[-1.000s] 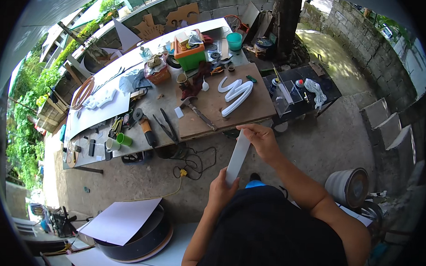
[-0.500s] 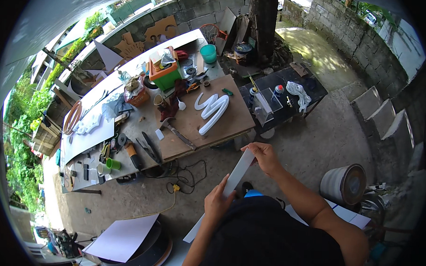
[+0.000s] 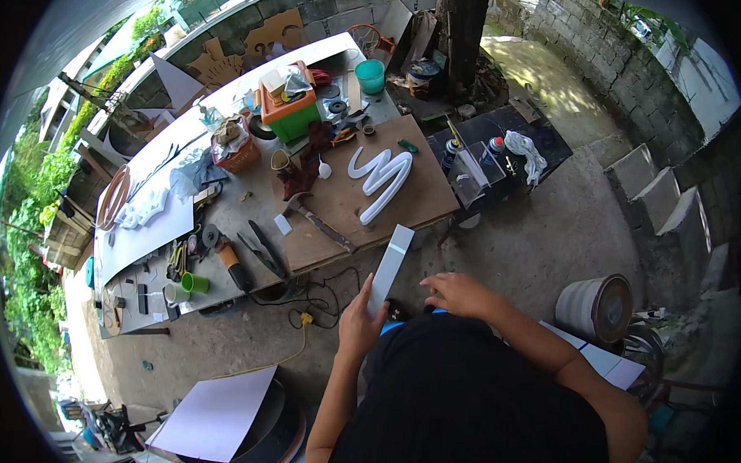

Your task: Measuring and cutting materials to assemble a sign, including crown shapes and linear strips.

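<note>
My left hand (image 3: pixel 359 319) is closed around the lower part of a flat, whitish strip (image 3: pixel 391 263), which tilts up toward the workbench. A paler band crosses the strip near its far end. To the right, my right hand (image 3: pixel 460 295) is off the strip and empty, its fingers loosely apart. Beyond the strip, a white zigzag-shaped piece (image 3: pixel 380 176) lies on a brown board (image 3: pixel 338 222). A hammer (image 3: pixel 322 223) rests on the same board, left of the zigzag piece.
An angle grinder (image 3: pixel 232 266) and green cup (image 3: pixel 194 282) sit on the bench's near left. An orange-and-green bin (image 3: pixel 291 118) stands further back. Spray cans (image 3: pixel 493 148) are on a black table (image 3: pixel 545 135). A bucket (image 3: pixel 580 308) and cable (image 3: pixel 323 299) are on the ground.
My right hand has let go of the strip's far end and moved down, away from it. My left hand has raised the strip and moved it forward, nearer the board.
</note>
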Demonstrator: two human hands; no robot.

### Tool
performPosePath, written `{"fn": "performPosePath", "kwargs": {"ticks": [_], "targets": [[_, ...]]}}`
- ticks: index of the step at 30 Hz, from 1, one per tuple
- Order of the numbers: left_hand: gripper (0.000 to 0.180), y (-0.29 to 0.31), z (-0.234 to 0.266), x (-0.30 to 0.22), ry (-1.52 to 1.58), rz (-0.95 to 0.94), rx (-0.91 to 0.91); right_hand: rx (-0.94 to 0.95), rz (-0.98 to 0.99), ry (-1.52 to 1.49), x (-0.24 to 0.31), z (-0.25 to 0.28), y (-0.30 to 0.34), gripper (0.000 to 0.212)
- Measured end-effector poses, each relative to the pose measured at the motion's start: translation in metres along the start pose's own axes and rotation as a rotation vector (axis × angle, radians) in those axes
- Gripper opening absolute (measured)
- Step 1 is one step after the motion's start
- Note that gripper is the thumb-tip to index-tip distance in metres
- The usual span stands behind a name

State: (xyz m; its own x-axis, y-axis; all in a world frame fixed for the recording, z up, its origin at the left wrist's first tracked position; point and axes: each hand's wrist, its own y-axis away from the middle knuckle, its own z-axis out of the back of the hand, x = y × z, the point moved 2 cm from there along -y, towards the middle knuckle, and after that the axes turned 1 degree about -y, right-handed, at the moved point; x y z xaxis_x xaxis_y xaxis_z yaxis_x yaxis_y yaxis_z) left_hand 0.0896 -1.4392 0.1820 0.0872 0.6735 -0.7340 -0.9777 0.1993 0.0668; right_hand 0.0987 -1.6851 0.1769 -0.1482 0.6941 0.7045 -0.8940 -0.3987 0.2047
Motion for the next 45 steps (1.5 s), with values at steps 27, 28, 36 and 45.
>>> {"fn": "performPosePath", "kwargs": {"ticks": [27,28,36,45], "targets": [[0.06,-0.03,0.014,0.041,0.099,0.13,-0.037,0.306,0.124,0.093,0.016,-0.014,-0.066,0.038],[0.061,-0.031,0.013,0.041,0.108,0.13,-0.047,0.326,0.115,0.093,0.015,-0.012,-0.071,0.038],[0.059,-0.038,0.009,0.049,0.086,0.159,-0.019,0.282,0.197,0.129,0.011,0.0,-0.098,0.038],[0.059,-0.041,0.004,0.057,0.105,0.197,0.027,0.328,0.206,0.161,0.004,-0.012,-0.096,0.037]]}}
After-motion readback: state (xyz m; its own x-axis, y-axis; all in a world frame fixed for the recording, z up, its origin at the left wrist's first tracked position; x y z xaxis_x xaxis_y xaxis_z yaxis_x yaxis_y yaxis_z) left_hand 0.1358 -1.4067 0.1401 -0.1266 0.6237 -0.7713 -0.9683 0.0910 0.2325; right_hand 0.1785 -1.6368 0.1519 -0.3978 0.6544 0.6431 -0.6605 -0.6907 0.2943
